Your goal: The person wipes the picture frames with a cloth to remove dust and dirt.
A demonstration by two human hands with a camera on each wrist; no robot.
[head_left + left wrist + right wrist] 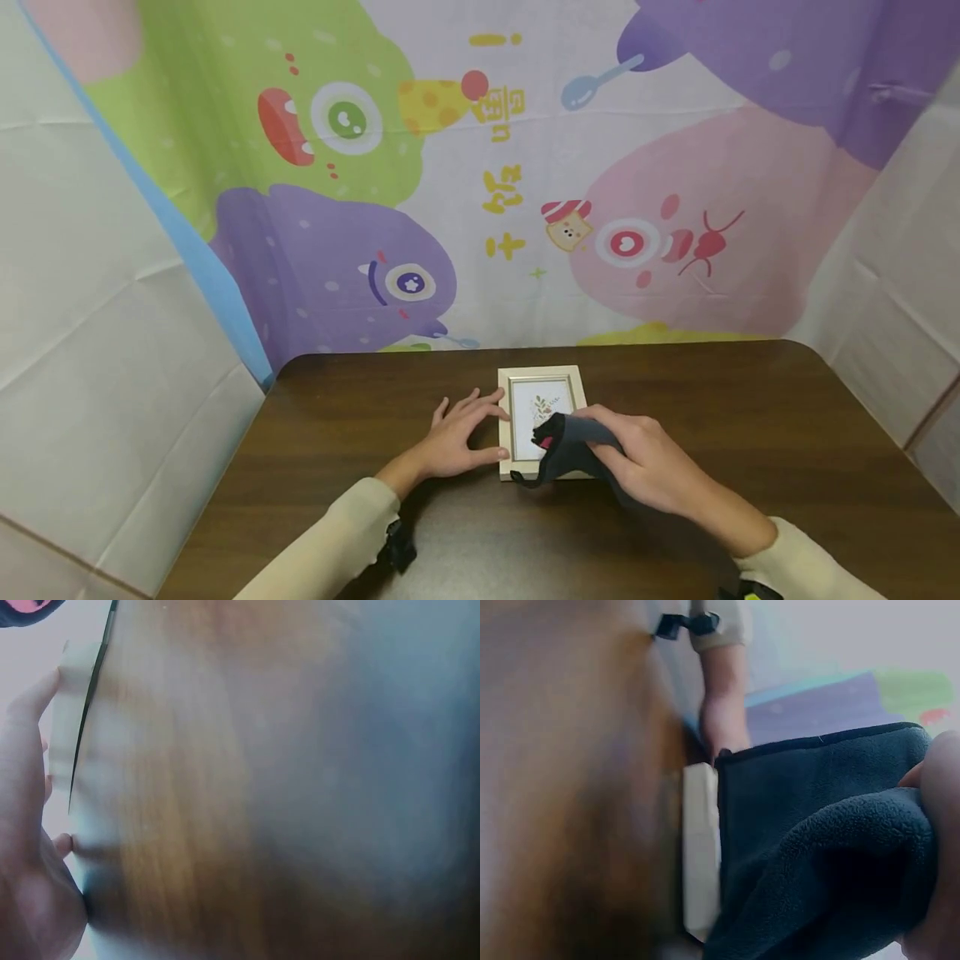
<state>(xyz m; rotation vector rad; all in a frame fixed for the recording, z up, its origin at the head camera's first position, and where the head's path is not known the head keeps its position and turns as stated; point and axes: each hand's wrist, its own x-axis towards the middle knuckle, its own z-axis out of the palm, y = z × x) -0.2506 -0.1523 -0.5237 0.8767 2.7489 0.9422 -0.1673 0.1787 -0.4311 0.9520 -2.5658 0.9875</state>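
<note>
A cream picture frame lies face up on the brown table, with a small leafy plant print behind its front. Along its left edge my left hand rests with fingers spread, the fingertips touching the frame's side. My right hand grips a bunched dark grey cloth over the frame's lower right part, hiding that corner. The cloth looks fuzzy with a black edge in the right wrist view, hanging beside the frame's pale side. A bit of pink shows on the cloth in the head view.
The dark wooden table has rounded far corners. Behind it hangs a cloth backdrop with cartoon monsters. Pale sheets cover the left side, and similar ones stand at the right.
</note>
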